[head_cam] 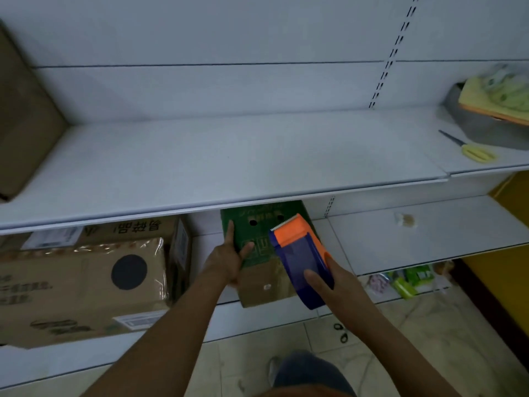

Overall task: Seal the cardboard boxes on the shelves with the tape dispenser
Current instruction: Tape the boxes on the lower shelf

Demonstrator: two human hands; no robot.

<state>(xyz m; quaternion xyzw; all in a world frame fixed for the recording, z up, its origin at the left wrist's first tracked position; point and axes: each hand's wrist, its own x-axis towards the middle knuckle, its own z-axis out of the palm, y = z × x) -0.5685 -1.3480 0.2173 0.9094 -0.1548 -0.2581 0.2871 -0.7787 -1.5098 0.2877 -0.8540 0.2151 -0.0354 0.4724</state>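
Observation:
A green cardboard box (257,233) with a brown flap (263,285) sits on the lower shelf, partly hidden under the upper shelf. My left hand (226,262) grips its left edge, thumb on top. My right hand (323,282) holds a blue and orange tape dispenser (300,250) over the box's right side, with its toothed blade pointing away from me.
A large brown box (83,293) with clear tape stands left on the lower shelf (400,239). Another brown box (23,116) stands far left on the upper shelf (229,156). Yellow scissors (472,150) and a bag (498,104) lie at upper right. Packets (406,279) lie below.

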